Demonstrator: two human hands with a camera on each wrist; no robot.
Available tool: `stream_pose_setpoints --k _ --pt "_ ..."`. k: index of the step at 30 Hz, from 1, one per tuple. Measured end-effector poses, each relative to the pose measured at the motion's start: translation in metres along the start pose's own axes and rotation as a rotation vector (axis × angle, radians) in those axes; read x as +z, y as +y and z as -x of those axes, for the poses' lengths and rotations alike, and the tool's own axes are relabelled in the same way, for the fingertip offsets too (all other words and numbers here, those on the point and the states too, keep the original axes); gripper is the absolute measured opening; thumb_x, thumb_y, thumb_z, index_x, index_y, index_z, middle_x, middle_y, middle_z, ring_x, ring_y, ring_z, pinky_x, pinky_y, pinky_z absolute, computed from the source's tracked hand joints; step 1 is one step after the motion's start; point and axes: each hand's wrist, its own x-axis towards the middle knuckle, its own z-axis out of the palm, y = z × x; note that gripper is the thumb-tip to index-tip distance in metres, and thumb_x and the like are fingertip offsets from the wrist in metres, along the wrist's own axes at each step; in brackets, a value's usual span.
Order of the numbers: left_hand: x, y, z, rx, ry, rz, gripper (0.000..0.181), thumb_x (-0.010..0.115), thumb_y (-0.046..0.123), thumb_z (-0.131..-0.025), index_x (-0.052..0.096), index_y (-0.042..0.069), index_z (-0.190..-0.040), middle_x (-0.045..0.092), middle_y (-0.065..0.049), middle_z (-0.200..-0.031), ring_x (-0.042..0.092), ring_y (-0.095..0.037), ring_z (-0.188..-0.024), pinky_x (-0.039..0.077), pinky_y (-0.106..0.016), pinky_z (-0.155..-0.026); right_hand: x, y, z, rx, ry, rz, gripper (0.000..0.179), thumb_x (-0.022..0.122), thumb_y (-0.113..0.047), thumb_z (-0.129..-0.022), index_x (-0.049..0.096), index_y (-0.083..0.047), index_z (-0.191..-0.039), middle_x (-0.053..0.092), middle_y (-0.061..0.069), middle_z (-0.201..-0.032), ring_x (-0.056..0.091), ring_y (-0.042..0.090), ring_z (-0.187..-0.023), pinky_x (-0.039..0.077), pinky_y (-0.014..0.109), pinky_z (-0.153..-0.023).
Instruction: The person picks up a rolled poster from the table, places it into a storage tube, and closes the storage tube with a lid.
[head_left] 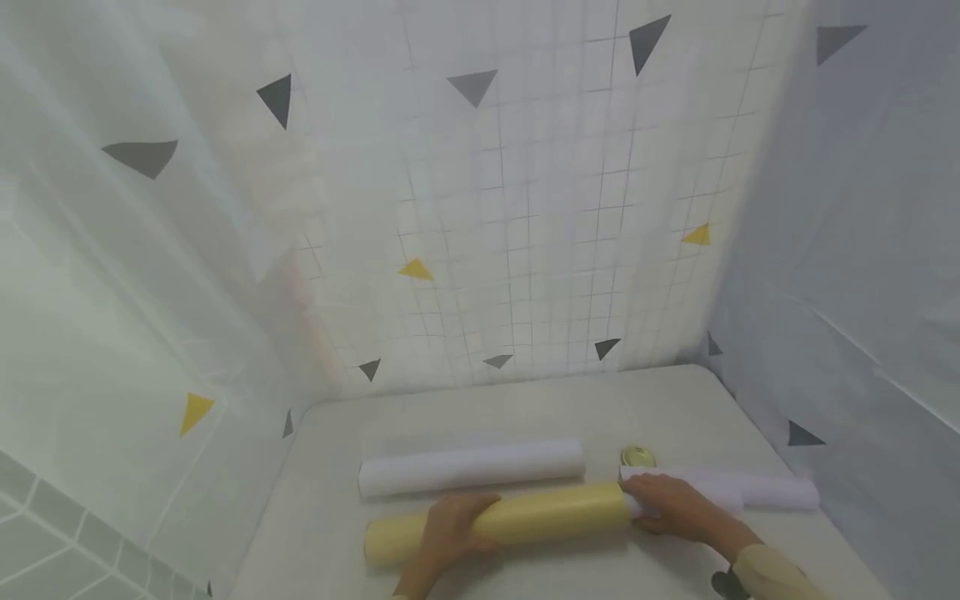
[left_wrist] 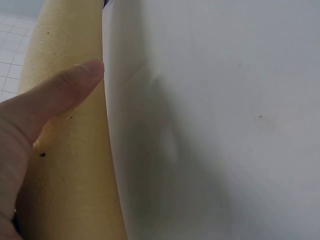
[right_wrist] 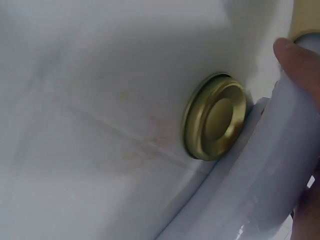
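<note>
A long yellow cardboard tube (head_left: 558,512) lies across the front of the white table. My left hand (head_left: 452,529) grips its left half, with the thumb (left_wrist: 75,82) lying across the tube in the left wrist view. At the tube's right end, my right hand (head_left: 671,504) holds a white paper roll (right_wrist: 270,150). That roll meets the tube's rim and seems to enter it; how deep is hidden. Beyond the right hand, a gold metal lid (right_wrist: 217,117) sits beside the rolls.
Behind the yellow tube lies another white roll (head_left: 472,467). A further white roll (head_left: 780,492) extends toward the right edge of the table (head_left: 517,408). Plastic sheeting with grey and yellow triangles (head_left: 416,270) hangs on the far side and both flanks.
</note>
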Motion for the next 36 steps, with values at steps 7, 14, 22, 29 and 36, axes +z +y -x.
stream_pose_setpoints --k 7,14,22,29,36 --pt "0.001 0.002 0.003 -0.01 0.011 -0.018 0.073 0.089 0.062 -0.056 0.075 0.03 -0.119 0.081 0.012 -0.105 0.073 -0.009 -0.084 0.055 -0.022 -0.074 0.0 -0.003 -0.005 0.052 -0.051 -0.045 0.058 0.081 -0.041 -0.083 0.064 -0.015 -0.132 0.073 0.005 -0.128 0.07 0.03 -0.115 0.056 0.052 -0.098" --pt "0.0 0.003 0.002 -0.016 0.013 -0.011 0.073 0.09 0.062 -0.055 0.075 0.03 -0.119 0.08 0.012 -0.109 0.075 -0.009 -0.09 0.057 -0.023 -0.078 -0.003 -0.003 -0.002 0.019 -0.04 -0.031 0.06 0.081 -0.04 -0.083 0.064 -0.014 -0.134 0.073 0.005 -0.129 0.07 0.029 -0.115 0.056 0.051 -0.097" --pt "0.005 0.0 0.005 0.001 0.025 -0.019 0.074 0.088 0.065 -0.057 0.074 0.029 -0.12 0.08 0.013 -0.111 0.076 -0.008 -0.095 0.058 -0.025 -0.081 0.002 0.012 0.015 -0.015 0.021 -0.016 0.067 0.088 -0.044 -0.075 0.065 -0.019 -0.133 0.073 0.0 -0.129 0.07 0.024 -0.114 0.057 0.047 -0.095" --pt "0.004 -0.001 0.007 -0.008 0.025 -0.022 0.073 0.089 0.063 -0.055 0.074 0.03 -0.119 0.08 0.013 -0.11 0.075 -0.007 -0.093 0.057 -0.025 -0.08 0.0 0.022 0.024 0.042 0.014 -0.037 0.069 0.089 -0.046 -0.073 0.064 -0.027 -0.134 0.075 -0.007 -0.121 0.072 0.015 -0.103 0.06 0.045 -0.086" --pt "0.003 -0.001 0.007 -0.02 -0.004 0.003 0.073 0.09 0.061 -0.057 0.074 0.029 -0.12 0.079 0.013 -0.113 0.075 -0.007 -0.096 0.057 -0.027 -0.084 -0.002 0.027 0.026 0.21 -0.096 -0.038 0.063 0.089 -0.041 -0.073 0.066 -0.026 -0.129 0.074 -0.009 -0.117 0.068 0.013 -0.101 0.056 0.05 -0.091"
